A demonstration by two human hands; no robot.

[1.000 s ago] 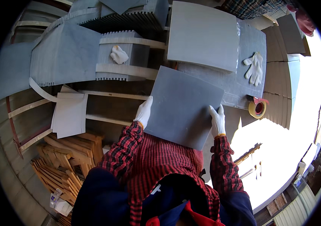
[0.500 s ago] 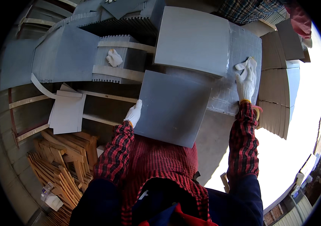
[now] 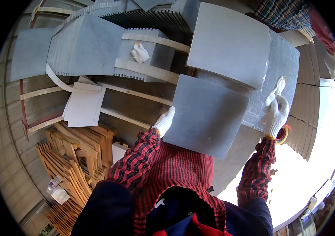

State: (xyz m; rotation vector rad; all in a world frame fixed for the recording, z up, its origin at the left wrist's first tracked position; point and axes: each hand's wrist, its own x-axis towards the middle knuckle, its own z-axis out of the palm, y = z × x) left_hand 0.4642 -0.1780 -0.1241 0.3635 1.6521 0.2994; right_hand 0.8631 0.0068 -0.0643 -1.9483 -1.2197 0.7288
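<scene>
My left hand [image 3: 164, 121], in a white knit glove, grips the left edge of a square dark grey panel [image 3: 206, 118]. The panel's near edge lies against my red-and-black checked apron. Over a plastic-wrapped grey surface [image 3: 256, 114] on the right, my gloved right hand [image 3: 276, 118] is closed round what looks like a white cloth [image 3: 275, 89], whose folds blend with the glove. A stack of lighter grey panels [image 3: 228, 43] lies beyond the dark panel, partly on the wrapped surface.
Rows of upright grey panels [image 3: 88, 47] stand at the left, with a loose white glove [image 3: 140, 53] on one bundle. Pale sheets [image 3: 84, 104] hang over wooden rails. Wooden slats [image 3: 69, 165] are piled lower left. A tape roll [image 3: 282, 135] sits by my right wrist. Another person's checked clothing [image 3: 283, 15] shows far right.
The view has shifted, so things sit further right. My right hand has drawn nearer along the wrapped surface's right side. My left hand keeps its hold on the panel.
</scene>
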